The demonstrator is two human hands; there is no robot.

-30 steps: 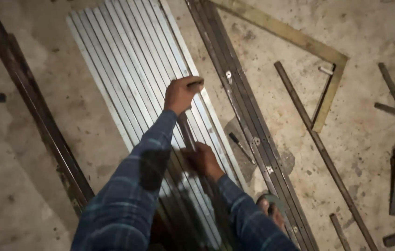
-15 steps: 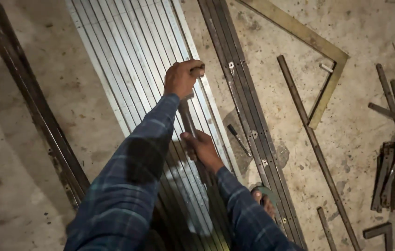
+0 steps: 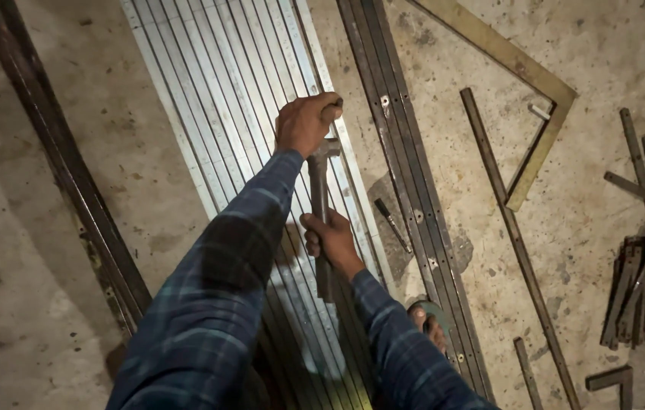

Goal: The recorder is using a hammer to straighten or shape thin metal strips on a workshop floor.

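One view only — a head-worn camera, looking steeply down over the person's own plaid sleeves at the concrete floor [image 3: 49, 250]; it sits close above the left hand [image 3: 306, 123] and right hand [image 3: 331, 241], which fill the middle of the frame; beyond the fingers [image 3: 328, 106] the ribbed metal sheet [image 3: 216, 83] runs up and out of the top edge; right of the fingers, further off, lie the scrap bars [image 3: 641, 281] — no second view shares the scene.

Whatever the left hand [image 3: 307, 121] is gripping stays buried inside the fist, can't tell what it is. The hammer [image 3: 321, 212] handle's middle is hidden by the right hand [image 3: 331, 241]. The ribbed metal panel [image 3: 216, 91] and dark rails [image 3: 406, 167] run off the picture's edges, and the foot [image 3: 429, 323] sits half behind a sleeve.
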